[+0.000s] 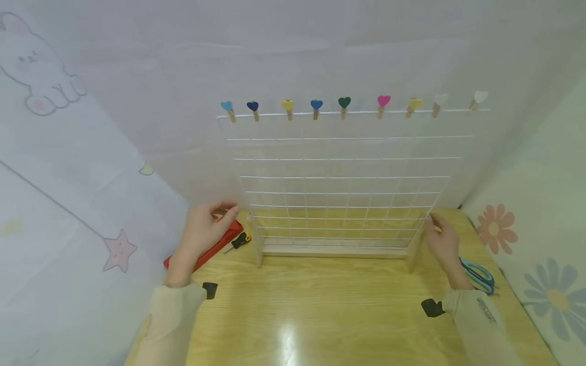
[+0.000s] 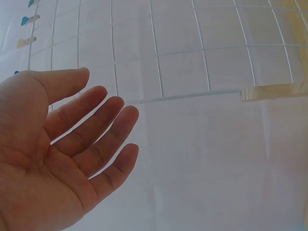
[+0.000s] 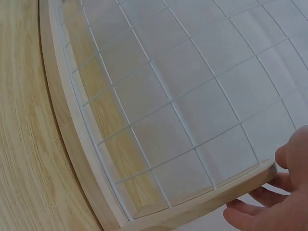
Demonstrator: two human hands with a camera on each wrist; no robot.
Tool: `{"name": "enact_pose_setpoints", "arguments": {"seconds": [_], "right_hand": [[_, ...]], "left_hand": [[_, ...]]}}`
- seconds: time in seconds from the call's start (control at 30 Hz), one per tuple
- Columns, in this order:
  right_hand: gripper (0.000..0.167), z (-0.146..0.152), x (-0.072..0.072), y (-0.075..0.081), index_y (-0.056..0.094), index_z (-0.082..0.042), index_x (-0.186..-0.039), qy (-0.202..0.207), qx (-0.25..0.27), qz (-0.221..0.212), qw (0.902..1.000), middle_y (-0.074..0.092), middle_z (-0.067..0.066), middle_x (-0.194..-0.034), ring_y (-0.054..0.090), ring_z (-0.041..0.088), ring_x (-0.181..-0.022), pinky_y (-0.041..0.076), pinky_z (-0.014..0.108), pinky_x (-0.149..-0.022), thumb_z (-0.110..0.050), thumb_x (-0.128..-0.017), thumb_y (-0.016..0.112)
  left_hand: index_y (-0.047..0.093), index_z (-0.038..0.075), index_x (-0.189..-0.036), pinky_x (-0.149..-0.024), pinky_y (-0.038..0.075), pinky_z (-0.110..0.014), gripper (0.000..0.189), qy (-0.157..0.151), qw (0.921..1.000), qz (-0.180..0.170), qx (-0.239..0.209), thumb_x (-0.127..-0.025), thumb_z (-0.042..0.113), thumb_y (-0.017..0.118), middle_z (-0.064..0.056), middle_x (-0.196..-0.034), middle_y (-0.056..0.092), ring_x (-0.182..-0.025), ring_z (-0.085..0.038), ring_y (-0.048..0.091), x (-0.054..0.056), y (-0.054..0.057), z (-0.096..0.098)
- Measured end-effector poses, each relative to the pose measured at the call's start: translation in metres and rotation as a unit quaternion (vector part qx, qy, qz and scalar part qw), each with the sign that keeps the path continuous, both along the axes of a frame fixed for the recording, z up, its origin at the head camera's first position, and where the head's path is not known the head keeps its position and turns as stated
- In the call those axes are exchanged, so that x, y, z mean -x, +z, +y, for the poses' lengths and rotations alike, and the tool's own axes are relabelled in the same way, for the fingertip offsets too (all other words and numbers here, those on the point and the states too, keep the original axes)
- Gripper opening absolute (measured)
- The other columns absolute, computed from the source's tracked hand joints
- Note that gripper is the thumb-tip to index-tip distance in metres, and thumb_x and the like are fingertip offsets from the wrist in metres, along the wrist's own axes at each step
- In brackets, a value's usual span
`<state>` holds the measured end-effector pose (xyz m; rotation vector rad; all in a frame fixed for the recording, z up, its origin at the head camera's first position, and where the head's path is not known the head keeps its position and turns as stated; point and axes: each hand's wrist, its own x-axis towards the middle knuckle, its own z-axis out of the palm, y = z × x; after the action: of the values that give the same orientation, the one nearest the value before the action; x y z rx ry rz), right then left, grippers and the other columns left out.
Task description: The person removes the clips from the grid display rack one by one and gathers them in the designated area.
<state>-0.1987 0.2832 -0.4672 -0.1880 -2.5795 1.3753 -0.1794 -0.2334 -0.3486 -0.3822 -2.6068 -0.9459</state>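
A white wire grid panel (image 1: 341, 177) stands upright in a wooden stand, whose bottom bar (image 1: 334, 251) lies along the table. Heart-topped mini clothespins (image 1: 316, 104) in several colours line its top wire. My right hand (image 1: 443, 239) holds the upper end of the right wooden post (image 3: 240, 185), thumb on one side and fingers curled under the other in the right wrist view. Left of the panel, my left hand (image 1: 203, 231) hovers near the left post (image 1: 256, 241). In the left wrist view its fingers (image 2: 96, 130) are loosely bent and apart from the grid, holding nothing.
Below my left hand lie a red object (image 1: 234, 229) and a black-and-yellow screwdriver (image 1: 239, 240). Teal-handled scissors (image 1: 480, 277) rest beside my right wrist. Printed white cloth (image 1: 114, 203) surrounds the wood-grain table (image 1: 297, 300) at the back and sides.
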Motion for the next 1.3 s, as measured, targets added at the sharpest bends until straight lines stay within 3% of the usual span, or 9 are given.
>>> {"name": "enact_pose_setpoints", "arguments": {"seconds": [0.1, 0.2, 0.27, 0.53, 0.63, 0.8, 0.9, 1.07, 1.3], "right_hand": [[0.057, 0.0, 0.004, -0.004, 0.033, 0.008, -0.143, -0.023, 0.045, -0.018, 0.9986, 0.039, 0.03, -0.142, 0.041, 0.047, -0.126, 0.047, 0.044, -0.092, -0.033, -0.104, 0.03], [0.057, 0.001, 0.006, -0.009, 0.033, 0.006, -0.144, -0.031, 0.082, -0.025, 0.9958, 0.039, 0.028, -0.143, 0.043, 0.041, -0.125, 0.049, 0.019, -0.083, -0.034, -0.104, 0.031], [0.058, 0.001, 0.008, -0.011, 0.033, 0.006, -0.144, -0.029, 0.101, -0.025, 0.9942, 0.04, 0.028, -0.142, 0.045, 0.037, -0.122, 0.047, 0.012, -0.079, -0.035, -0.104, 0.032], [0.06, 0.005, 0.011, -0.015, 0.032, 0.007, -0.144, -0.013, 0.15, -0.025, 0.9882, 0.038, 0.027, -0.141, 0.049, 0.025, -0.119, 0.047, 0.019, -0.089, -0.037, -0.103, 0.035], [0.058, 0.005, 0.011, -0.015, 0.032, 0.007, -0.145, -0.013, 0.163, -0.026, 0.9861, 0.038, 0.027, -0.14, 0.047, 0.026, -0.121, 0.046, 0.02, -0.09, -0.034, -0.104, 0.035], [0.057, 0.006, 0.012, -0.016, 0.033, 0.008, -0.143, -0.014, 0.165, -0.019, 0.986, 0.04, 0.025, -0.137, 0.05, 0.012, -0.111, 0.047, 0.015, -0.086, -0.032, -0.103, 0.038], [0.058, 0.006, 0.012, -0.016, 0.033, 0.009, -0.143, -0.012, 0.163, -0.015, 0.9864, 0.041, 0.025, -0.136, 0.05, 0.009, -0.109, 0.047, 0.013, -0.084, -0.033, -0.103, 0.038], [0.058, 0.006, 0.011, -0.015, 0.032, 0.01, -0.143, -0.007, 0.158, -0.011, 0.9873, 0.04, 0.026, -0.136, 0.05, 0.01, -0.109, 0.047, 0.013, -0.084, -0.033, -0.104, 0.037], [0.058, 0.006, 0.011, -0.017, 0.034, 0.01, -0.142, -0.01, 0.149, -0.01, 0.9887, 0.04, 0.027, -0.137, 0.049, 0.003, -0.102, 0.048, 0.014, -0.084, -0.034, -0.104, 0.036]], "left_hand": [[0.071, 0.004, -0.106, -0.071, 0.052, -0.042, 0.02, 0.002, 1.0, 0.003, -0.003, -0.093, 0.018, 0.064, -0.011, -0.097, 0.071, -0.082, -0.026, 0.068, 0.001, 0.005, 0.0], [0.07, 0.003, -0.106, -0.071, 0.053, -0.042, 0.02, 0.006, 1.0, 0.001, -0.004, -0.092, 0.016, 0.064, -0.013, -0.097, 0.071, -0.083, -0.027, 0.068, 0.004, 0.009, -0.002], [0.07, 0.002, -0.107, -0.072, 0.054, -0.043, 0.022, 0.008, 0.9999, -0.003, -0.006, -0.093, 0.018, 0.064, -0.013, -0.099, 0.071, -0.085, -0.028, 0.068, 0.006, 0.013, -0.004], [0.066, 0.003, -0.115, -0.076, 0.051, -0.039, 0.03, 0.01, 0.9999, -0.002, -0.004, -0.096, 0.025, 0.06, -0.014, -0.105, 0.069, -0.091, -0.027, 0.066, 0.017, 0.047, -0.003], [0.065, 0.003, -0.117, -0.077, 0.05, -0.034, 0.032, 0.006, 1.0, 0.003, -0.004, -0.096, 0.027, 0.059, -0.014, -0.106, 0.069, -0.092, -0.026, 0.065, 0.021, 0.062, -0.002], [0.066, 0.004, -0.115, -0.074, 0.047, -0.019, 0.03, 0.006, 0.9996, 0.024, -0.015, -0.094, 0.025, 0.061, -0.013, -0.104, 0.07, -0.091, -0.023, 0.065, 0.028, 0.081, -0.003], [0.067, 0.005, -0.115, -0.072, 0.046, -0.013, 0.029, 0.014, 0.999, 0.038, -0.018, -0.093, 0.023, 0.064, -0.012, -0.103, 0.07, -0.088, -0.013, 0.064, 0.033, 0.091, -0.003], [0.066, 0.005, -0.116, -0.074, 0.046, -0.012, 0.029, 0.011, 0.9973, 0.06, -0.039, -0.092, 0.022, 0.065, -0.013, -0.102, 0.07, -0.082, 0.003, 0.058, 0.041, 0.109, 0.001], [0.068, 0.005, -0.111, -0.075, 0.048, -0.014, 0.026, 0.007, 0.9927, 0.096, -0.072, -0.089, 0.018, 0.067, -0.009, -0.097, 0.071, -0.079, 0.005, 0.06, 0.053, 0.134, 0.01]]}}
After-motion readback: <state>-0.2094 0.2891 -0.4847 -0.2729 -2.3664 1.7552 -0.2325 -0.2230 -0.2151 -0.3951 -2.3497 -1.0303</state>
